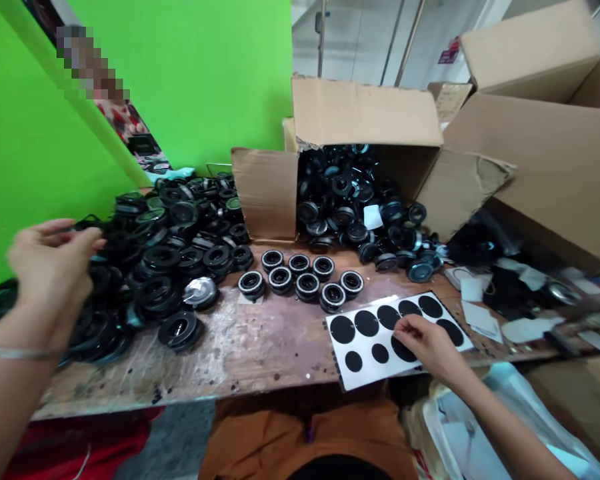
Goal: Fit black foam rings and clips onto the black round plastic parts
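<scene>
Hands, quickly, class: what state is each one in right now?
Left hand: fingers curled over the pile of black rings; a grip cannot be told.
Right hand: fingers pinched shut on a black disc on the white sheet.

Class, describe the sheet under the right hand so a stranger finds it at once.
On the wooden table, look in front of the open cardboard box of black rings. Near the front edge, under the right hand, lies a white sheet. Only it carries flat black discs in rows.
</scene>
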A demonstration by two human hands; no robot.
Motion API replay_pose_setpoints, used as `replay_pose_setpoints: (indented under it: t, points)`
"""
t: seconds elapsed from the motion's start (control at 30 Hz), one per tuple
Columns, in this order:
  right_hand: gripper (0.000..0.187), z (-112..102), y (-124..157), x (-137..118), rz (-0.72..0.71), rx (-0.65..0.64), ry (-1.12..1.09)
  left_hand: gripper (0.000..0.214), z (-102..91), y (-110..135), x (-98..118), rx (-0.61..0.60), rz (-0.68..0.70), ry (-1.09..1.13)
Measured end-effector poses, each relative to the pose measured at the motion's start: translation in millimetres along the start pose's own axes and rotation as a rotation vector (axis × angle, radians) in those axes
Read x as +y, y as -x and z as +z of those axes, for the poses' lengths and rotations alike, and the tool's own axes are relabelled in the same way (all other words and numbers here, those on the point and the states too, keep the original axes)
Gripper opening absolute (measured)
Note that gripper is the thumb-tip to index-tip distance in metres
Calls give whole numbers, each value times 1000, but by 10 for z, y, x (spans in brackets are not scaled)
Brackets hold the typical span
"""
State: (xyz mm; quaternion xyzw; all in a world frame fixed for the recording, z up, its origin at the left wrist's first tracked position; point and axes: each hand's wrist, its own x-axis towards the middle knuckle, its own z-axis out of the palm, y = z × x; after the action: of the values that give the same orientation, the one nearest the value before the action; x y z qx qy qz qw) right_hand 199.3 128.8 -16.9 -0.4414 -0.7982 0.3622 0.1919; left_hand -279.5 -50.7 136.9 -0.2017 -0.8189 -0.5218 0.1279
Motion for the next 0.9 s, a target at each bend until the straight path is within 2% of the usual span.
replay_pose_setpoints:
  t: [0.03, 0.07, 0.17, 0.23, 0.27, 0.3, 0.37, 0.47, 0.6, 0.77, 0.9]
  points:
    - [15, 29, -29, 10, -20, -12, 24, 21, 110, 195, 13, -40, 29, -9]
    - [13, 67, -66, 17, -41, -26, 47, 23, 218, 437, 33, -193, 121, -30]
    - [10, 191, -219, 11, -90, -42, 123, 11, 510, 1364, 115, -776, 498, 5]
    - [9, 255, -338, -10, -103, -36, 199, 12, 685, 2001, 168, -1105, 646, 49]
    - [8, 279, -396, -23, -101, -39, 242, 18, 771, 2279, 189, -1212, 677, 46]
    - [7, 297, -450, -36, -97, -46, 279, 26, 857, 2515, 205, -1263, 693, 39]
    - [7, 319, -545, -54, -85, -75, 321, 42, 1025, 2847, 223, -1272, 711, -16]
    - [5, 322, -654, -62, -87, -130, 331, 58, 1240, 3047, 233, -1214, 696, -105]
    - [7, 278, -743, -94, -122, -209, 339, 66, 1379, 3059, 250, -1178, 673, -162]
    - [10, 227, -694, -205, -204, -261, 400, 68, 1389, 3042, 267, -1186, 653, -176]
    - [16, 246, -523, -141, -478, -200, 647, 71, 1376, 3030, 282, -1209, 645, -187]
